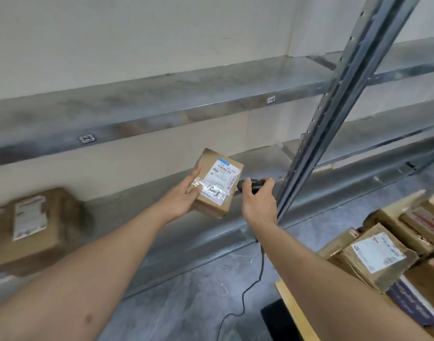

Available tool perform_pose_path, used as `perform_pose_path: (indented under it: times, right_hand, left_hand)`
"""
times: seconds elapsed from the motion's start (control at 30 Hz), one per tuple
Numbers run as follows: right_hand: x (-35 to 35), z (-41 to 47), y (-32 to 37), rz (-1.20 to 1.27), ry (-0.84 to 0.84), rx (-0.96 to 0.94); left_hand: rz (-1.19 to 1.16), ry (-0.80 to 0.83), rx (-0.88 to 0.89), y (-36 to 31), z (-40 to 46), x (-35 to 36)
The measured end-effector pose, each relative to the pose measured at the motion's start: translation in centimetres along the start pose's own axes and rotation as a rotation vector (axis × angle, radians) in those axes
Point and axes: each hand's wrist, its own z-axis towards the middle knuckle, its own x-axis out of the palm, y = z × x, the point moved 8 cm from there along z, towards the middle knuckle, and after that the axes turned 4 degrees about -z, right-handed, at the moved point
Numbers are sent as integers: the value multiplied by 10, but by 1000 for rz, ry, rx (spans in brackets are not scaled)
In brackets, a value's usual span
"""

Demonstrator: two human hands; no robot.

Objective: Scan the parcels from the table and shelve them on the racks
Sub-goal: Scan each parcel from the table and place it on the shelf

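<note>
Fingers of the left hand wrap the side of a small brown parcel, thumb lying across its taped face, holding it label-up in the air in front of the rack's lower shelf. The right hand is clenched around a dark handheld scanner, whose head sits just beside the parcel's right edge, near the barcode label. A cable trails from the scanner down to the floor.

Judging from this, the person is at the scanning step for this parcel, with shelving not yet done. The work seems to be at an early stage: one larger parcel lies on the lower shelf at the left, while the upper shelf and the rest of the lower one look bare. At the right, a heap of boxes waits on the desk, so many parcels are left to scan and shelve. Whether the scan has registered cannot be told, since no beam or indicator shows.
</note>
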Motion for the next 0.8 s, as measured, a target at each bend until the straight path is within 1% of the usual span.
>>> perform_pose_path:
  times: [0.17, 0.33, 0.47, 0.6, 0.8]
  right_hand:
    - [48, 7, 25, -18, 160, -105]
    - [99, -6, 52, -48, 273, -205]
    - [142, -22, 75, -75, 344, -244]
    - [185, -38, 94, -97, 397, -264]
    - [249, -53, 110, -146, 416, -243]
  left_hand:
    - [-77, -182, -108, 29, -22, -31]
    - [-51, -284, -178, 66, -52, -67]
    - [-20, -362, -247, 93, -75, -100]
    - [-56, -405, -296, 125, -88, -130]
    - [-37, -416, -373, 174, -87, -169]
